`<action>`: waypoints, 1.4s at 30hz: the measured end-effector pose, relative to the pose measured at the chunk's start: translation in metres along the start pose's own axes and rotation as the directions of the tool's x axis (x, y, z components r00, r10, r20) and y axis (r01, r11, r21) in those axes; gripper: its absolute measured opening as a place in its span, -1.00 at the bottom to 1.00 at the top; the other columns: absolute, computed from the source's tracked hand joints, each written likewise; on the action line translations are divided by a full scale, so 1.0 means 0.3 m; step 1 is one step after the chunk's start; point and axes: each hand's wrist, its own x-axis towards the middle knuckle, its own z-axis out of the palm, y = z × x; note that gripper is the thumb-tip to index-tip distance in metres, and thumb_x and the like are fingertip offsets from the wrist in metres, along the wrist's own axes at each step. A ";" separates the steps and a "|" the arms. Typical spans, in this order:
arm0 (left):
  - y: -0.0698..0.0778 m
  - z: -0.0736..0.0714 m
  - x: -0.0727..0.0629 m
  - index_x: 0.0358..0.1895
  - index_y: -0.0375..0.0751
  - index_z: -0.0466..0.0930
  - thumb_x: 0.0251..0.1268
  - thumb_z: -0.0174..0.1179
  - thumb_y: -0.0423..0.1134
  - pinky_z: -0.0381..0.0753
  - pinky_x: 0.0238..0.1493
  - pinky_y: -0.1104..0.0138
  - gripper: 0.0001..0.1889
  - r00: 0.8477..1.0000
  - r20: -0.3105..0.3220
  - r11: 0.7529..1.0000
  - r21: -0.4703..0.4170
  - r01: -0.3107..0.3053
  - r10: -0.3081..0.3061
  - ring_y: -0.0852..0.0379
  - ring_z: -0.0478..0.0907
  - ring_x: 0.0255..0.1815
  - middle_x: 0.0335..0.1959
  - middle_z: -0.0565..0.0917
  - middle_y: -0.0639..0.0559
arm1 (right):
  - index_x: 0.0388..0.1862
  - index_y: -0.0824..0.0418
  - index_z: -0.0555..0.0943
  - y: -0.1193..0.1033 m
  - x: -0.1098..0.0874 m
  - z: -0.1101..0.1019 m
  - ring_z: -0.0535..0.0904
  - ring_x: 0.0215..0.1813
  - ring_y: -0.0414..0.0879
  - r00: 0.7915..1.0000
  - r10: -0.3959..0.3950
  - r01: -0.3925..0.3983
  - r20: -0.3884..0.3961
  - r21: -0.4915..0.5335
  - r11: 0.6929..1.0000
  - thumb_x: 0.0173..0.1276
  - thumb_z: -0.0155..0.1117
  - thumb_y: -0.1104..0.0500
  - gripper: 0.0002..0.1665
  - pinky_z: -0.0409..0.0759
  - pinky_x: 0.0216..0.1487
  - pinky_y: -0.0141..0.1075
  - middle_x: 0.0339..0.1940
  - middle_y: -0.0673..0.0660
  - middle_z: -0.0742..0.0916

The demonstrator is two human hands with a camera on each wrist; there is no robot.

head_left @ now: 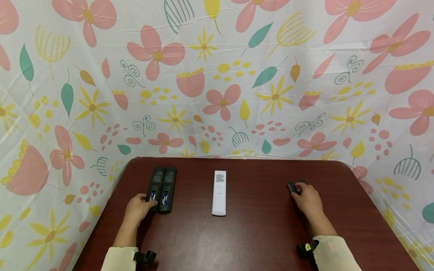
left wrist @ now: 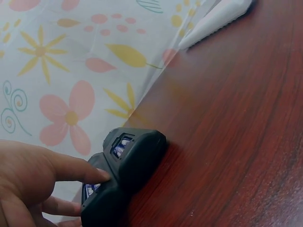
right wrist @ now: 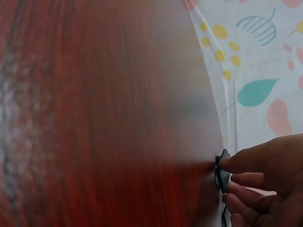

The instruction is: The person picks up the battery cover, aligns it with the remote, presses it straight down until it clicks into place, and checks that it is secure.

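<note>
Two black remote controls lie side by side at the table's left, their battery compartments uncovered and batteries showing. My left hand [head_left: 137, 208] holds the lower end of the left remote [head_left: 157, 179], thumb across its top and fingers along its outer side. The right remote [head_left: 169, 177] touches it. Over at the table's right, my right hand [head_left: 309, 199] pinches a small, thin black battery cover [right wrist: 224, 176] between thumb and fingers. A second small black piece [head_left: 303, 182] shows just beyond those fingers, mostly hidden by them.
A white remote [head_left: 219, 195] lies back side up near the middle of the brown table [head_left: 257, 226]. Behind the table's far edge hangs a flower-printed cloth [head_left: 223, 128], which also runs along both sides.
</note>
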 end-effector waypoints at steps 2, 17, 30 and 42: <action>-0.003 -0.002 0.001 0.40 -0.56 0.26 0.31 0.27 -0.09 0.51 0.18 -0.17 -0.24 1.000 0.016 1.000 -0.019 0.011 -0.010 -0.45 0.44 0.27 0.30 0.44 -0.56 | 0.34 0.47 0.43 -0.002 0.001 0.000 0.49 0.13 0.45 1.000 0.001 -0.001 0.005 -0.008 1.000 0.45 0.19 0.16 -0.41 0.47 0.07 0.26 0.14 0.54 0.56; -0.010 -0.013 -0.003 0.43 -0.47 0.23 0.33 0.29 -0.06 0.50 0.16 -0.16 -0.23 0.999 0.033 0.997 -0.074 0.031 -0.029 -0.43 0.41 0.29 0.32 0.40 -0.52 | 0.28 0.43 0.48 0.000 0.008 0.009 0.53 0.11 0.44 1.000 -0.002 0.002 0.023 0.017 1.000 0.45 0.19 0.21 -0.50 0.48 0.07 0.25 0.15 0.57 0.55; -0.010 -0.026 -0.013 0.42 -0.45 0.33 0.50 0.06 -0.14 0.51 0.19 -0.10 -0.43 0.999 -0.002 0.989 -0.142 0.040 -0.041 -0.37 0.44 0.29 0.32 0.45 -0.51 | 0.22 0.33 0.50 -0.014 0.004 0.004 0.60 0.07 0.36 0.998 0.044 -0.046 0.045 0.048 0.998 0.49 0.16 0.17 -0.59 0.51 0.05 0.19 0.08 0.45 0.69; -0.010 -0.027 -0.018 0.46 -0.44 0.29 0.56 -0.01 -0.10 0.41 0.33 -0.19 -0.42 0.999 0.029 0.980 -0.192 0.051 -0.046 -0.41 0.32 0.42 0.40 0.38 -0.49 | 0.28 0.35 0.48 -0.031 -0.007 0.002 0.62 0.05 0.33 0.998 0.027 -0.032 0.060 0.075 0.997 0.50 0.13 0.19 -0.55 0.55 0.00 0.13 0.09 0.45 0.69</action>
